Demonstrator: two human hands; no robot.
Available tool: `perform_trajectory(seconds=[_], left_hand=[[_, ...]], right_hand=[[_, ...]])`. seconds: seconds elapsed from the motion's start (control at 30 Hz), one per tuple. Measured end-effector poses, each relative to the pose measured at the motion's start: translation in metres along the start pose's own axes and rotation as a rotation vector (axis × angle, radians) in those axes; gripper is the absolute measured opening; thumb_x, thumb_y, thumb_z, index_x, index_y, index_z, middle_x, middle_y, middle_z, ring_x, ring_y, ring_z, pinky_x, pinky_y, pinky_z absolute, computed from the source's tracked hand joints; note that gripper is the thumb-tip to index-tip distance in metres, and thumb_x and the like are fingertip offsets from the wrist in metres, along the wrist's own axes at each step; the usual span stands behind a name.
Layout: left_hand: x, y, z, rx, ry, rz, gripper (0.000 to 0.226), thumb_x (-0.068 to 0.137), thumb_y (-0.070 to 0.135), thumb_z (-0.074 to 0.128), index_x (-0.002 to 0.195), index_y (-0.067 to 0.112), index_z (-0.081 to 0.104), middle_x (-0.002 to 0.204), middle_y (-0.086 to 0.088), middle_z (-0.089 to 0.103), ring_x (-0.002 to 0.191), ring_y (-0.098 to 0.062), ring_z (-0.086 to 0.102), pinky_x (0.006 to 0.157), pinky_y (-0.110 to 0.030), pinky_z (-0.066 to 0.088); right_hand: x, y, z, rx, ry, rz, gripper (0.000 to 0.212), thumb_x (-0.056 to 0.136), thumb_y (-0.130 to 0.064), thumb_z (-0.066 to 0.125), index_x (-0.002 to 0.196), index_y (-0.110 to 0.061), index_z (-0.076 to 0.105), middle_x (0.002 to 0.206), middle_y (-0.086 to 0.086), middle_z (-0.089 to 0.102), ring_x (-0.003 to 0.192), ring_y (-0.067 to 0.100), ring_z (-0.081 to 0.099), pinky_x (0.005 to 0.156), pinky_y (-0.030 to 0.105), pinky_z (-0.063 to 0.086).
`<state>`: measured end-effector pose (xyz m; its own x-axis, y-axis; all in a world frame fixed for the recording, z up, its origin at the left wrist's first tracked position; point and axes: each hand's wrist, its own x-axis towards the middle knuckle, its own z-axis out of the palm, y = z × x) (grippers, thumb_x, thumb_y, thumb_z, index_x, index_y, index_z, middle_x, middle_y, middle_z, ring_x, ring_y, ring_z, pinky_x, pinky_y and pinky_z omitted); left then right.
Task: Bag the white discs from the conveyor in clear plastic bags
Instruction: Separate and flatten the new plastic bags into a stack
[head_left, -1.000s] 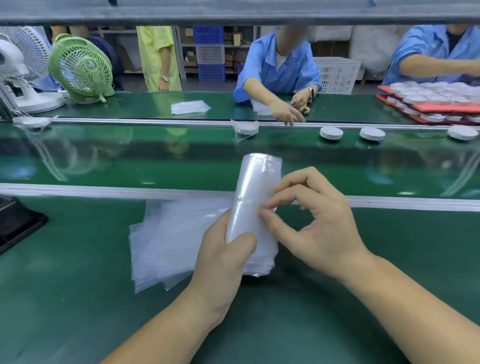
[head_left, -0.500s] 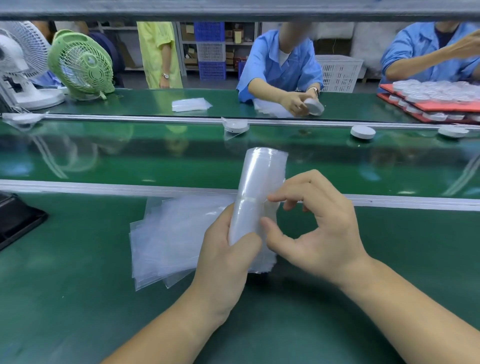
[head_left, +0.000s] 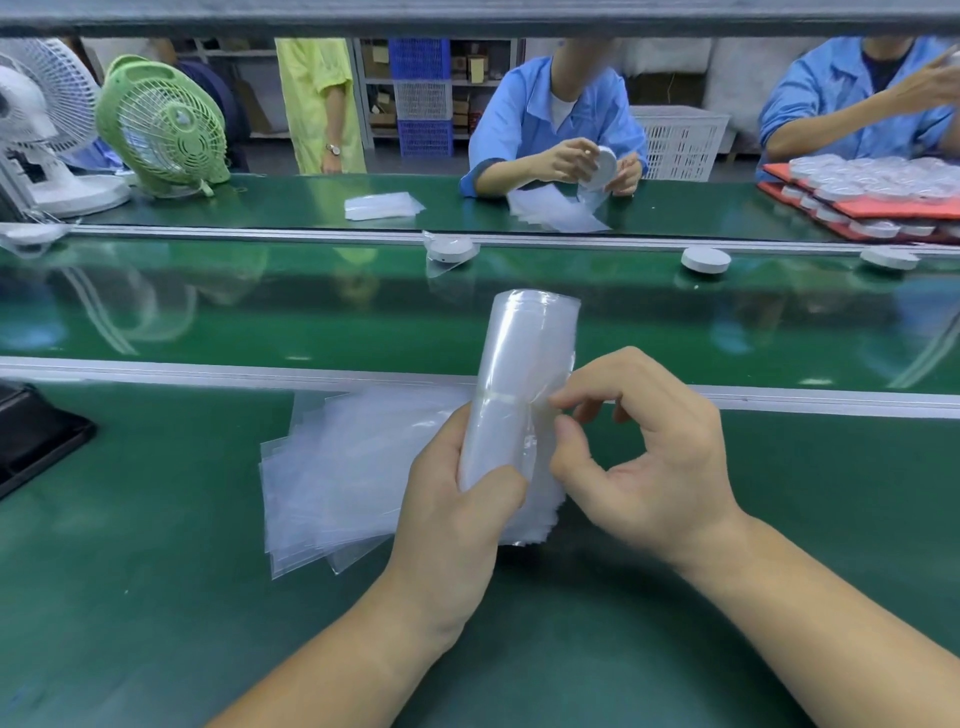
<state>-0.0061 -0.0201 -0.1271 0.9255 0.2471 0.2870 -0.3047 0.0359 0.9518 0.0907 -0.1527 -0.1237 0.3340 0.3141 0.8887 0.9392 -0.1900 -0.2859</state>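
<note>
The left hand (head_left: 457, 499) is still keeping its grip closed around the upright roll of clear bags (head_left: 519, 384) above the counter (head_left: 156, 597), the right hand's fingertips (head_left: 563, 402) picking at its band, while unbagged white discs (head_left: 705, 259) are drifting left on the conveyor.

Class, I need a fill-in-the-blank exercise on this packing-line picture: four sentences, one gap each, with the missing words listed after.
1. The left hand grips a bundle of clear bags that stands ____.
2. The fan nearest the person in yellow is coloured ____.
3. The stack of trays holding bagged discs is coloured ____.
4. The number of unbagged white discs lying on the conveyor belt is ____.

Missing words: upright; green; red; two
</note>
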Motion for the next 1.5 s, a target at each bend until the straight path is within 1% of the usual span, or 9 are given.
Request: perform_trajectory(seconds=[0.1,0.3,0.47,0.6,0.8,0.9,1.17,1.33,1.5], left_hand=[[0.000,0.000,0.000,0.002,0.011,-0.009,0.036,0.071,0.010,0.047,0.100,0.012,0.068,0.087,0.001,0.062,0.081,-0.014,0.055,0.069,-0.025,0.046],[-0.001,0.000,0.002,-0.034,0.019,-0.031,0.028,0.072,0.008,0.045,0.094,0.006,0.062,0.086,-0.006,0.054,0.081,-0.021,0.048,0.070,-0.036,0.039],[-0.001,0.003,0.003,-0.039,0.034,-0.088,0.029,0.070,0.010,0.044,0.092,0.010,0.063,0.083,-0.007,0.052,0.080,-0.024,0.046,0.069,-0.039,0.039],[-0.002,0.006,0.007,-0.076,0.042,-0.187,0.051,0.058,0.024,0.053,0.097,-0.008,0.047,0.083,-0.027,0.038,0.080,-0.049,0.033,0.066,-0.053,0.026],[-0.001,0.007,0.006,-0.269,0.023,-0.299,0.039,0.062,0.014,0.050,0.093,-0.008,0.056,0.077,-0.019,0.050,0.066,-0.031,0.044,0.052,-0.033,0.038],[-0.001,0.008,0.005,-0.340,-0.015,-0.350,0.055,0.052,0.022,0.059,0.096,-0.011,0.059,0.081,-0.024,0.054,0.064,-0.033,0.050,0.054,-0.035,0.044],[-0.001,0.008,-0.001,-0.490,-0.115,-0.368,0.053,0.057,0.019,0.060,0.102,-0.009,0.063,0.088,-0.022,0.063,0.067,-0.033,0.058,0.058,-0.037,0.046],[0.003,0.008,-0.004,-0.419,-0.114,-0.395,0.058,0.052,0.020,0.062,0.101,-0.010,0.057,0.088,-0.024,0.059,0.072,-0.034,0.055,0.060,-0.035,0.044],[0.004,0.010,-0.002,-0.297,-0.092,-0.396,0.046,0.051,0.024,0.062,0.085,-0.007,0.057,0.078,-0.021,0.056,0.070,-0.034,0.051,0.059,-0.037,0.041]], right_hand=[[0.001,0.001,-0.001,0.007,0.018,-0.005,0.008,0.079,-0.007,0.064,0.085,-0.008,0.069,0.085,-0.005,0.066,0.070,0.017,0.061,0.069,0.019,0.041],[-0.002,0.007,0.002,-0.055,-0.014,-0.126,0.018,0.090,-0.014,0.075,0.107,-0.020,0.078,0.095,-0.001,0.066,0.073,0.016,0.061,0.059,0.038,0.050],[-0.001,0.008,-0.001,-0.136,-0.074,-0.151,0.010,0.098,-0.015,0.071,0.099,-0.013,0.080,0.099,-0.001,0.068,0.078,0.020,0.063,0.061,0.041,0.049],[0.001,-0.003,0.002,-0.020,-0.051,0.052,0.021,0.105,-0.019,0.052,0.094,-0.007,0.066,0.094,-0.002,0.060,0.081,0.017,0.055,0.064,0.036,0.046],[0.010,-0.024,0.004,0.166,0.004,0.368,0.015,0.103,-0.017,0.050,0.091,-0.023,0.056,0.084,-0.007,0.055,0.074,0.007,0.051,0.068,0.012,0.037],[0.016,-0.029,0.002,0.248,0.036,0.456,0.016,0.103,-0.023,0.050,0.089,-0.030,0.056,0.078,-0.014,0.055,0.071,0.005,0.051,0.066,0.013,0.038],[0.023,-0.033,-0.001,0.421,0.093,0.552,0.019,0.101,-0.031,0.051,0.084,-0.036,0.060,0.072,-0.018,0.055,0.065,0.005,0.046,0.060,0.024,0.037],[0.024,-0.028,-0.001,0.424,0.177,0.595,0.018,0.100,-0.028,0.050,0.085,-0.028,0.061,0.071,-0.018,0.056,0.067,0.005,0.047,0.064,0.019,0.040],[0.018,-0.016,0.001,0.288,0.169,0.641,0.018,0.099,-0.034,0.049,0.085,-0.034,0.060,0.072,-0.019,0.059,0.067,0.003,0.049,0.063,0.019,0.042]])
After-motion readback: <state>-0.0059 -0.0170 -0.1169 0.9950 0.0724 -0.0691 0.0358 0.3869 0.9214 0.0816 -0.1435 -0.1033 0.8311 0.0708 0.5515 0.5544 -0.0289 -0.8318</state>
